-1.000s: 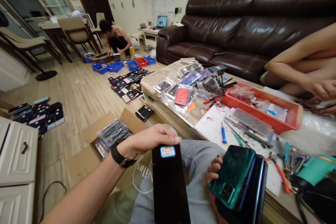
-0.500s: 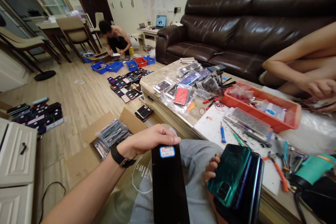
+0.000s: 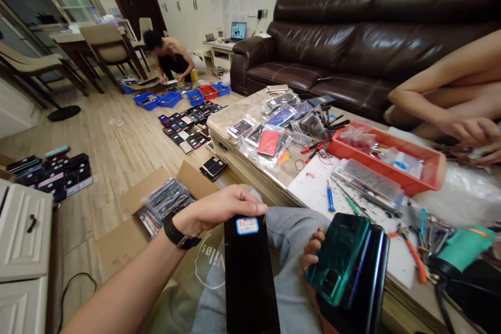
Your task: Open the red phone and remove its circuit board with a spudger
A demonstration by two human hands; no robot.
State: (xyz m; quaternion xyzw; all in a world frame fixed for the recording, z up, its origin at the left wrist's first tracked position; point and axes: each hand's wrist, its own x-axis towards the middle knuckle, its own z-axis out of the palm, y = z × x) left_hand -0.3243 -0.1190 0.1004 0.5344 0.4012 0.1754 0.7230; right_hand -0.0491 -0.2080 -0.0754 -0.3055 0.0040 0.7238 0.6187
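My left hand [image 3: 225, 207], with a dark watch on its wrist, pinches the top edge of a black phone [image 3: 252, 276]. A blue-bordered paper label [image 3: 247, 225] is stuck near that edge, and the lower end runs out of the picture. To the right, my right hand [image 3: 313, 250] grips a fanned stack of phones from beneath and the side. A glossy green phone [image 3: 337, 258] lies on top, with dark-blue and black ones [image 3: 378, 271] under it. Most of the right hand is hidden behind the stack.
A coffee table [image 3: 230, 120] bears bagged phones [image 3: 270, 141], an orange bin [image 3: 422, 167], a blue screwdriver [image 3: 331, 198], pliers [image 3: 413, 253] and a teal heat gun [image 3: 465, 250]. An open carton of phones [image 3: 129, 198] stands left. One person sits right; another crouches behind blue trays [image 3: 170, 99].
The view has shifted very slightly. Both hands keep their holds, and the phones stay almost where they were.
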